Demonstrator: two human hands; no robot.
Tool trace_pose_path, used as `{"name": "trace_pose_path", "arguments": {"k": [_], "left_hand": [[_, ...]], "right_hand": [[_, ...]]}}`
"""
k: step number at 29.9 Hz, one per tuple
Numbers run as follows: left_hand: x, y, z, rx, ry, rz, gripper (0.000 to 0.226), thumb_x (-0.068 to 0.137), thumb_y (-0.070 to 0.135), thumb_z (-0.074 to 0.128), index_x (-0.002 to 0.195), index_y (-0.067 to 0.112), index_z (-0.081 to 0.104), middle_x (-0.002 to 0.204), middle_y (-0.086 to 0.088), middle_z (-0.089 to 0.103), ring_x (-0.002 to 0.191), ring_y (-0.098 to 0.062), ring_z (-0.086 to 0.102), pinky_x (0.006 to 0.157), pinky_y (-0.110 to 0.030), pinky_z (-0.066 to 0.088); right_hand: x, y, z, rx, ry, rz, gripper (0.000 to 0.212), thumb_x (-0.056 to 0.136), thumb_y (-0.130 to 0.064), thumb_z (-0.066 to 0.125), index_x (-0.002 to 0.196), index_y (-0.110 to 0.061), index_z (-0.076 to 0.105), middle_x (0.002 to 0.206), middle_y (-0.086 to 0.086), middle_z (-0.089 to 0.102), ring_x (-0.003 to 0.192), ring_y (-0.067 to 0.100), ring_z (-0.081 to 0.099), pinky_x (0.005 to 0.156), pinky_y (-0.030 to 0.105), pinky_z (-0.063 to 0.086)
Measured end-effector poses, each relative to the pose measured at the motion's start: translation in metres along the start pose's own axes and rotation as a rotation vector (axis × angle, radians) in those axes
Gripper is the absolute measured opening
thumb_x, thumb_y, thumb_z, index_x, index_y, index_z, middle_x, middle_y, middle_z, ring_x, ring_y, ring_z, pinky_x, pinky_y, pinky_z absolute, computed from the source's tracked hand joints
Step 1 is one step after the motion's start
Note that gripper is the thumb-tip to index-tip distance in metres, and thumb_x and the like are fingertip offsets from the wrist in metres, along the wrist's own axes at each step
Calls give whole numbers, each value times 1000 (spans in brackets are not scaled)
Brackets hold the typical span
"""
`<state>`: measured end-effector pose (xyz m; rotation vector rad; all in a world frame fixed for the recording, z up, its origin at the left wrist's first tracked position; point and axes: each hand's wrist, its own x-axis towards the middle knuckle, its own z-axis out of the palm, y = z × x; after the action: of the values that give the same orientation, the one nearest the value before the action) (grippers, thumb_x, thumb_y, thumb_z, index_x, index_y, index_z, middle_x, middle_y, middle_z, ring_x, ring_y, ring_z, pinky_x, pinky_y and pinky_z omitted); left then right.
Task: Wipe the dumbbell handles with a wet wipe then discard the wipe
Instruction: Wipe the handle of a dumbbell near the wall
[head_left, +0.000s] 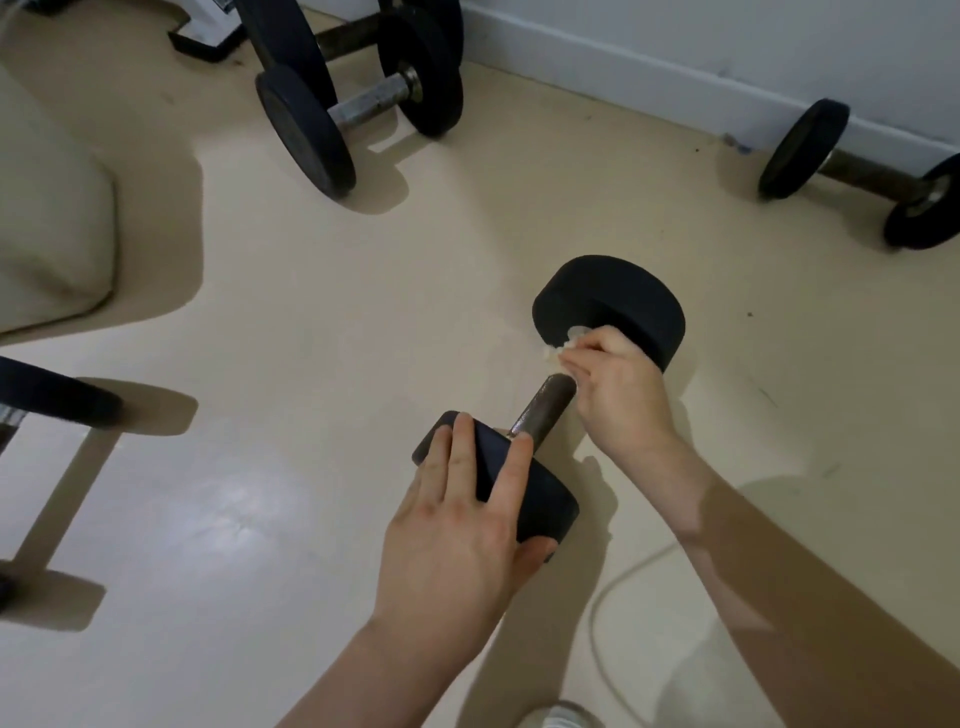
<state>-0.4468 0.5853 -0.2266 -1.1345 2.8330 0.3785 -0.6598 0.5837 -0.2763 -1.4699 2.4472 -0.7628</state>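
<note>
Pinches wipe in right hand, fingers curled, against far end of handle, hard by far head. Braces near head with left hand: fingers spread and straight on top, thumb at lower edge. Keeps dumbbell flat on floor, hands apart, bare handle between them.

Risks, as judged:
- May roll if left hand eases off: round heads on smooth floor.
- May trap right fingers against far head on such a roll.
- May miss underside and near stretch of handle unless turned.
- May shred wipe on rough metal at the joint.
- May snag on cable just beside right forearm.
- Sees no bin for discard.
- Leaves far dumbbells and wall dumbbell well apart; probably still to do.

Writing: finds none legible on heads, handle or wipe; no brand seen.
</note>
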Motion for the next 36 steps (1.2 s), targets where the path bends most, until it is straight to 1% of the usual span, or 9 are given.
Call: {"name": "trace_pose_path", "arguments": {"k": [6,10,15,17,22,25,28,32,36], "left_hand": [[-4,6,3,20,5,35,86,63,61,74,136,23,50,135,-30,50,121,-41,53,92,-44,50],[-6,10,5,35,8,48,83,61,59,77,132,23,55,132,-30,52,119,-42,55,89,-45,52],[-10,16,8,24,0,97,80,55,55,82,127,28,61,131,-28,54,116,-41,58,84,-45,53],[-13,17,10,25,4,127,74,58,53,82,125,29,61,132,-27,54,117,-40,57,84,-44,53],[-19,22,12,-13,53,185,47,78,45,61,123,32,61,133,-25,54,116,-40,58,80,-42,54],[-22,25,13,-20,66,198,42,82,41,53,122,33,61,134,-23,54,117,-38,57,79,-41,55],[-21,26,10,-9,69,179,38,80,45,59,116,34,65,131,-20,58,116,-34,60,74,-37,56],[-17,22,-2,-42,20,140,48,67,45,75,112,36,66,128,-18,60,114,-31,61,66,-35,57],[-9,12,-10,-83,6,89,52,64,56,75,112,41,61,130,-13,60,116,-26,60,64,-33,57]], "right_hand": [[-29,-26,-12,9,-335,-232,19,86,-9,63,102,-12,73,102,1,64,92,17,62,89,27,49],[1,-3,-14,-93,-127,-17,18,89,-10,59,98,-10,74,112,9,61,101,23,60,91,37,49],[-35,-20,-18,32,-342,-179,15,86,-9,63,96,-11,74,96,1,64,87,17,62,84,31,51],[-12,-1,-19,-51,-174,-91,16,86,-8,61,95,-10,74,99,5,63,88,22,62,83,35,52],[-47,-18,-17,56,-234,-109,14,86,-6,62,92,-7,74,94,1,62,84,13,60,79,8,43],[-32,-4,-22,-18,-237,-106,15,86,-6,61,92,-10,74,99,6,63,89,22,63,82,26,50],[-17,7,-21,7,-11,90,15,86,-5,60,92,-8,74,102,7,62,92,20,62,80,22,46],[-55,-15,-17,133,-208,-105,13,84,-5,64,93,-6,74,89,2,59,82,15,60,81,30,53],[-19,-2,-14,153,-11,120,13,86,-6,62,93,-4,73,103,7,60,91,19,61,86,35,54]]}}
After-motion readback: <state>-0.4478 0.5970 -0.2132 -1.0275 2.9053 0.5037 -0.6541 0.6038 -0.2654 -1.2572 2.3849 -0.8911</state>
